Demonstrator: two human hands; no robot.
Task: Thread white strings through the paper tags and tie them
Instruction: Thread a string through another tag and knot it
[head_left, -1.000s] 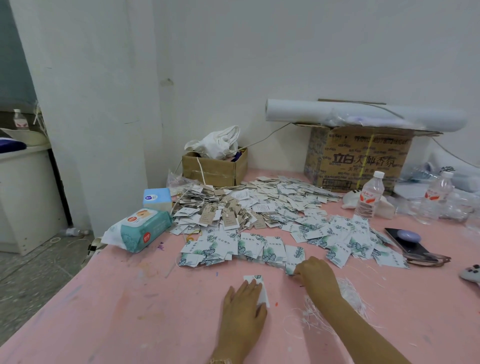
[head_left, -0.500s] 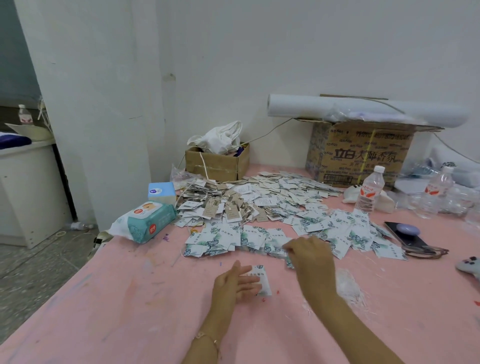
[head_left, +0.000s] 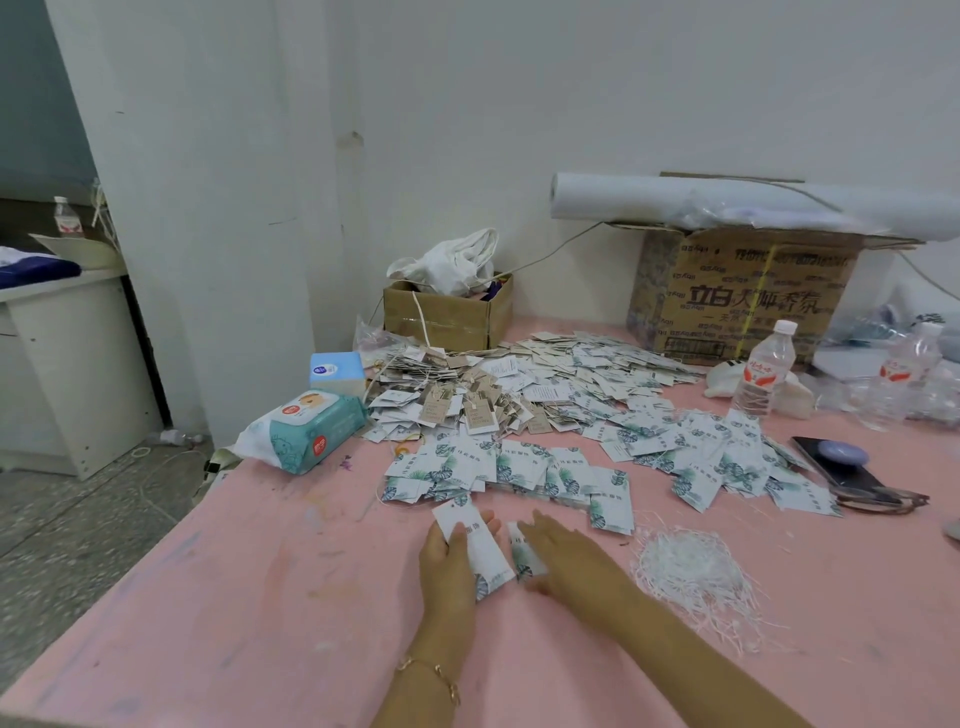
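Note:
A heap of white paper tags with green leaf print spreads across the pink table. Behind it lies a pile of brown and white tags with strings on them. My left hand holds one white tag near the table's front, the tag lying across its fingers with the thumb on top. Just to the right, my right hand holds a second leaf-print tag by its edge, fingers stretched forward. A loose bundle of white strings lies to the right of that hand.
A wet-wipe pack and tissue box sit at the left edge. Two cardboard boxes stand against the wall. Water bottles and a phone are at the right.
My right hand drew back from the tag heap toward me with a tag. My left hand picked its tag up off the table and turned it.

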